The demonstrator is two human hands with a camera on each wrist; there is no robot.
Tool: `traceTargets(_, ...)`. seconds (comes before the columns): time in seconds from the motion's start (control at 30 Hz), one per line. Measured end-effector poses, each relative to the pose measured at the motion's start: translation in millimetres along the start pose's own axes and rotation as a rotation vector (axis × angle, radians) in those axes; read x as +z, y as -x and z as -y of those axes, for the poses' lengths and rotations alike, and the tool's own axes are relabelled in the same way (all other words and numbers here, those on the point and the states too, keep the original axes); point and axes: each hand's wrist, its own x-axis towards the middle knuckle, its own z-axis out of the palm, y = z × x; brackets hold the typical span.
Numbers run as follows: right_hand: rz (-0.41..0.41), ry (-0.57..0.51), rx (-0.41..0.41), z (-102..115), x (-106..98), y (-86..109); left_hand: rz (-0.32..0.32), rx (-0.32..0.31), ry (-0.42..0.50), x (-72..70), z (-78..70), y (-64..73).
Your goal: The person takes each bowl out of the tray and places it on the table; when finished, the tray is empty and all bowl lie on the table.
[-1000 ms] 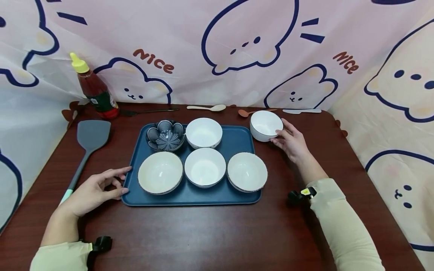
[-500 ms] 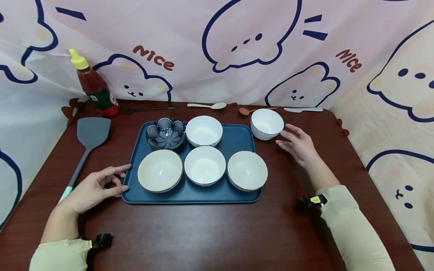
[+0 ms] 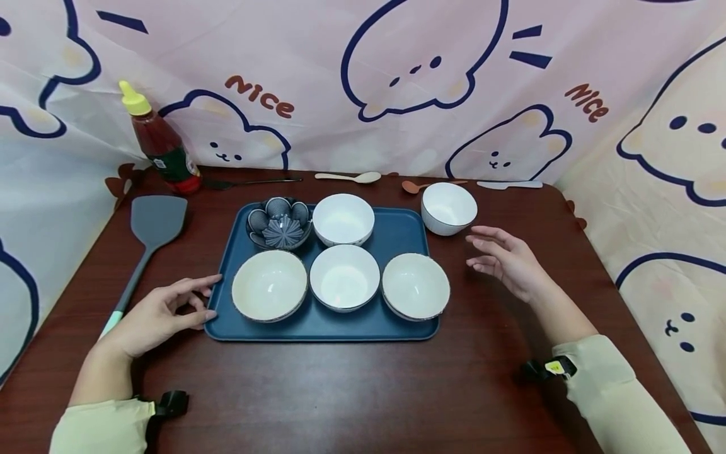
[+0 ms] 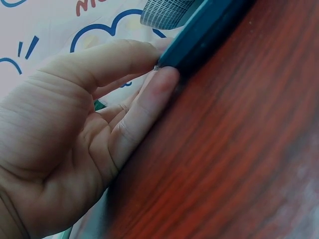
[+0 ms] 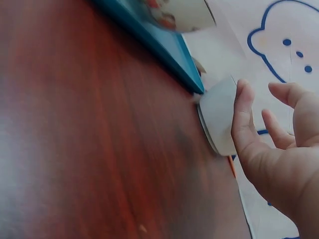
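Note:
My left hand (image 3: 161,315) rests at the left edge of a blue rectangular tray (image 3: 363,331), its index finger and thumb at the rim. In the left wrist view, fingertips and thumb of the left hand (image 4: 75,124) meet at the tray's rim (image 4: 182,45). My right hand (image 3: 507,261) hangs over the table with fingers apart and nothing in them. Just beyond its fingertips stands a white bowl (image 3: 448,208) on the table, by the tray's back right corner. The right wrist view shows this bowl (image 5: 219,117) partly behind the right hand (image 5: 279,144).
On the tray are a dark flower-shaped bowl (image 3: 280,224) and several white bowls, one being the front-left bowl (image 3: 269,287). A grey spatula (image 3: 155,221) and a sauce bottle (image 3: 164,148) stand left. A white spoon (image 3: 348,178), brown spoon (image 3: 416,186) and white knife (image 3: 509,185) line the back edge.
My right hand has let go of the white bowl beside the tray and drawn back toward the right front. That bowl stays in place. The left hand has not moved.

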Motion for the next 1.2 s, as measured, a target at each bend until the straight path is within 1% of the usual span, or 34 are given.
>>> traceTargets(0.1,0.055,0.043,-0.005,-2.3,6.3,5.9,0.0,0.004,0.002,0.0,1.1,0.8)
traceTargets(0.17,0.082,0.09,-0.002,-4.2,10.3,9.1,-0.002,0.009,0.009,0.7,1.2,1.1)
traceTargets(0.37,0.139,0.22,-0.02,-7.7,23.2,12.8,-0.005,0.017,0.027,-0.9,-1.2,2.5)
traceTargets(0.47,0.168,0.254,-0.028,-12.1,29.4,14.0,-0.005,0.014,0.028,-2.0,-2.2,3.0)
traceTargets(0.6,0.203,0.278,-0.016,-20.5,35.3,16.5,-0.005,0.023,0.037,-1.1,-1.4,3.1)
traceTargets(0.77,0.248,0.28,-0.013,-26.0,39.0,18.1,-0.011,0.034,0.032,0.4,0.0,3.5)
traceTargets(0.97,0.35,0.24,-0.009,-28.0,45.6,20.7,-0.007,0.02,0.027,-1.1,-1.1,3.8)
traceTargets(1.07,0.363,0.191,0.005,-29.6,49.1,22.2,-0.003,0.022,0.033,-1.2,-1.1,3.5)
traceTargets(1.2,0.351,0.116,0.002,-32.3,51.5,23.2,-0.007,0.046,0.047,-0.3,0.0,3.2)
